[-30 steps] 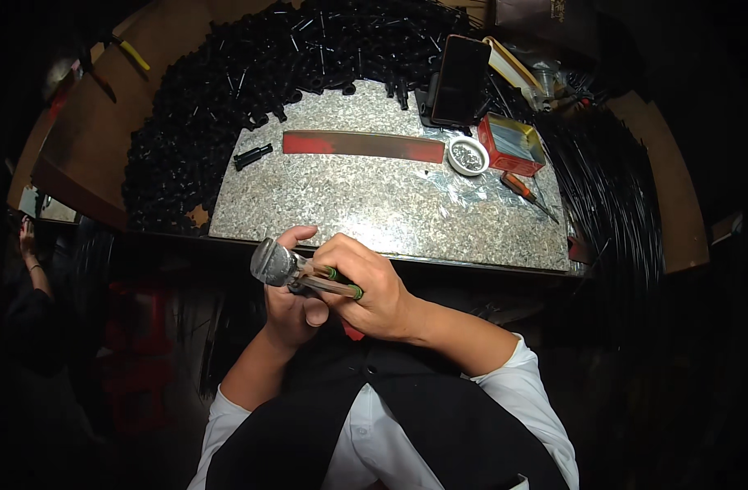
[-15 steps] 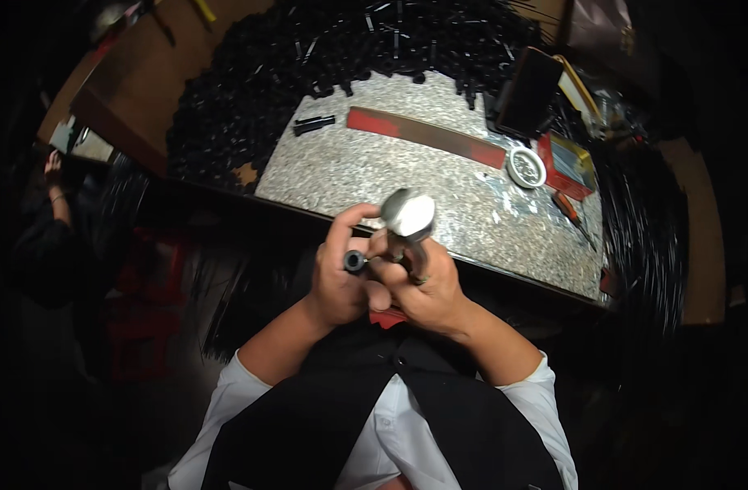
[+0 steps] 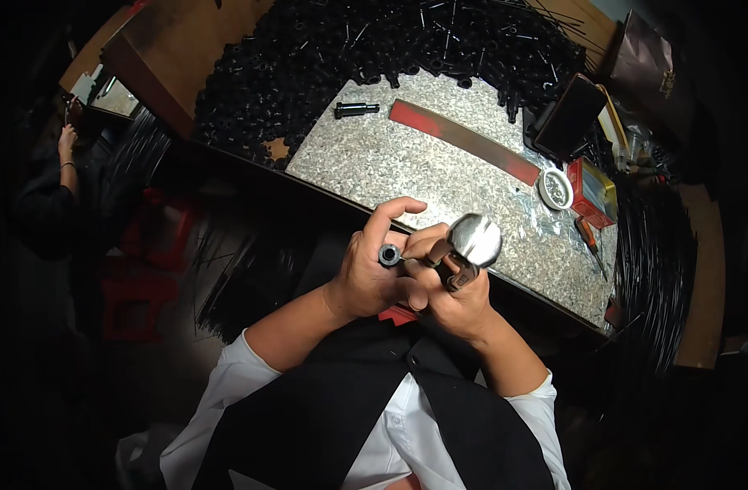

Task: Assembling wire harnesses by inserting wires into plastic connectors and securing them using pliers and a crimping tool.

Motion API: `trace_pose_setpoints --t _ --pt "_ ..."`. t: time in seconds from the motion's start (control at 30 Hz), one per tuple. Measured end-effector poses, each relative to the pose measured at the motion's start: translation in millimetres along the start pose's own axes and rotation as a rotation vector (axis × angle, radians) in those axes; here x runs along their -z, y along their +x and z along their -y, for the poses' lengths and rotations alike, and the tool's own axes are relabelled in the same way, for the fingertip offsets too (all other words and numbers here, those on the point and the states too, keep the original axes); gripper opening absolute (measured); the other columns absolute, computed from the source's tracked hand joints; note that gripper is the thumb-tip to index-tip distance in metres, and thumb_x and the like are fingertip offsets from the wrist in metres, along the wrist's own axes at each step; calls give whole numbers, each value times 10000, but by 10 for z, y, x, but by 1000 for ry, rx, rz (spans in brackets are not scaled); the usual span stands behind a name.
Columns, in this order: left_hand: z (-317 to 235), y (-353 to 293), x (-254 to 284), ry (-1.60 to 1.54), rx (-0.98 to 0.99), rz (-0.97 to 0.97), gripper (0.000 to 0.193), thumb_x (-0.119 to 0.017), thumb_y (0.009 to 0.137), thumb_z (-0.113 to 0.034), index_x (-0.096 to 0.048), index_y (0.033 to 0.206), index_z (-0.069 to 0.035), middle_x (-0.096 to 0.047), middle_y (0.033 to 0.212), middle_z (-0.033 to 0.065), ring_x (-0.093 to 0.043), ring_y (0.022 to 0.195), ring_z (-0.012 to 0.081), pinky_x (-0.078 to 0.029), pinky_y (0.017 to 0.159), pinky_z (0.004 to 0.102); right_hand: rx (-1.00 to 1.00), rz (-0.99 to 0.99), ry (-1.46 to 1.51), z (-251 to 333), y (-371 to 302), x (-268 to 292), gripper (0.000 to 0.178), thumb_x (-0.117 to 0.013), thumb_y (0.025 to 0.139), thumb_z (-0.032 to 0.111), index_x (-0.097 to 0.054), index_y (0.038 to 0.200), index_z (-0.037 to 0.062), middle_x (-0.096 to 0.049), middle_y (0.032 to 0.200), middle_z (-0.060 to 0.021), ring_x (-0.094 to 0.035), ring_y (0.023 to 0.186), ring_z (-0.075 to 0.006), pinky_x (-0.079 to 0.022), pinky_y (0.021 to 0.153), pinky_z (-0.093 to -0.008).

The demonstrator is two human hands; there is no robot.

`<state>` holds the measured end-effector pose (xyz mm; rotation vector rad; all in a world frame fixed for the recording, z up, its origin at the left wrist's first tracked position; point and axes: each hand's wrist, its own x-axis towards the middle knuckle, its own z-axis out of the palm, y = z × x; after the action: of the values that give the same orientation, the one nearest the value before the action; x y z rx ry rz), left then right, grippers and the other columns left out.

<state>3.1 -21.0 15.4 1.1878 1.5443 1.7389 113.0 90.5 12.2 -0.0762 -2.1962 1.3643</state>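
Both my hands are close together at the near edge of the stone-topped table (image 3: 464, 189). My left hand (image 3: 366, 273) grips a small black tube (image 3: 389, 256), its round hollow end facing up. The index finger of that hand stretches forward above the tube. My right hand (image 3: 453, 304) is wrapped round a hand tool with a shiny, rounded metal head (image 3: 475, 238); its handles are mostly hidden by my fingers, so I cannot tell its exact kind. The fingertips of my right hand are beside the tube.
Beyond lie a heap of black parts (image 3: 390, 45), a single black cylinder (image 3: 357, 109) and a red-brown bar (image 3: 464, 144). At right are a white bowl (image 3: 556, 189), a red box (image 3: 593, 196), a screwdriver (image 3: 588, 237) and a phone (image 3: 566, 118). Another person's hand (image 3: 67, 143) is far left.
The whole view has shifted, so the table sits further right in it. The tool's shiny head has moved right, away from the tube. My left hand still grips the tube.
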Motion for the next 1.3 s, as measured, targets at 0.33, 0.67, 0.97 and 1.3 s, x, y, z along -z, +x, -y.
trace_pose_setpoints --t 0.33,0.67,0.97,1.3 --pt "53 -18 44 17 27 71 930 -831 651 -407 -299 1303 -12 -616 669 65 -590 615 100 -450 562 241 168 34 -52 138 126 45 152 -620 723 -45 -559 854 5 -595 837 -128 -610 748 -268 -494 648 -329" --pt "241 -9 -11 -214 -45 -23 1065 -806 526 -577 -311 1273 -2 -603 659 26 -565 618 83 -443 584 217 -205 143 34 247 211 134 183 -675 773 54 -548 887 -13 -555 764 -98 -567 687 -207 -448 621 -308" --pt "222 28 322 -155 -29 -117 980 -832 550 -513 -380 1248 6 -373 537 -74 -346 503 15 -277 508 164 -60 229 -361 294 -166 495 628 -692 686 -33 -466 1272 -14 -529 835 -121 -555 694 -226 -451 650 -337" --pt "113 15 208 -86 63 -39 924 -804 478 -549 -445 1137 -9 -445 598 -83 -390 578 -9 -275 526 156 -27 296 -794 447 -292 482 771 -686 615 -19 -454 1346 60 -432 704 -86 -507 541 -229 -426 482 -359"
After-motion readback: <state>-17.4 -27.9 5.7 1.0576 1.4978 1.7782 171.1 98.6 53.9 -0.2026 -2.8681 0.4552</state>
